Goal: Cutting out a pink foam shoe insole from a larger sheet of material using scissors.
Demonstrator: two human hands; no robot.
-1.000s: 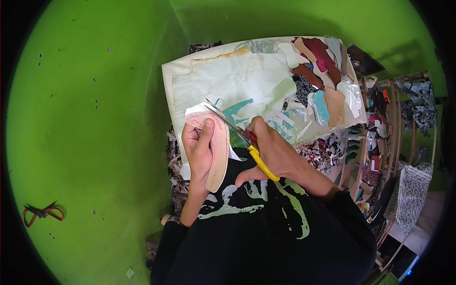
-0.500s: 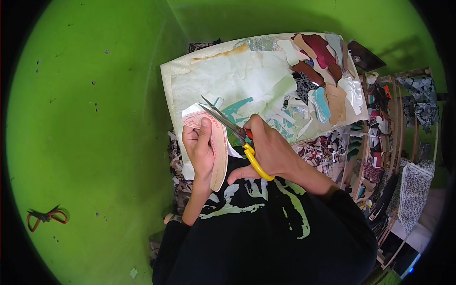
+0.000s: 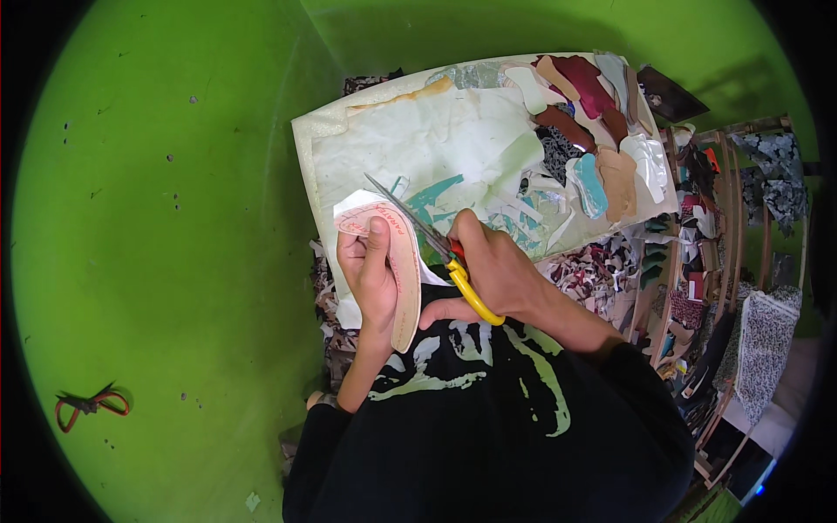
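Note:
My left hand (image 3: pixel 373 277) is closed around a beige insole (image 3: pixel 407 301) marked in red, its thumb pressed on the face near the wide end. White material (image 3: pixel 351 200) shows behind the insole and sticks out past its edge. In my right hand (image 3: pixel 499 272) is a pair of scissors (image 3: pixel 427 231) with a yellow handle loop, a red part near the pivot, and grey blades. The blades look closed together and lie along the right side of the insole's upper end, pointing up and left. Whether they touch the white material I cannot tell.
Beyond my hands stands a table (image 3: pixel 307 166) covered in white sheeting, with teal and clear scraps (image 3: pixel 433 199). Insole-shaped pieces (image 3: pixel 589 187) lie at its right. A wooden rack (image 3: pixel 737 218) with fabric stands further right. Red-handled scissors (image 3: pixel 91 406) are on the green wall.
The scissor blades have closed from slightly apart. The insole stays in my left hand in nearly the same place. The view has shifted slightly.

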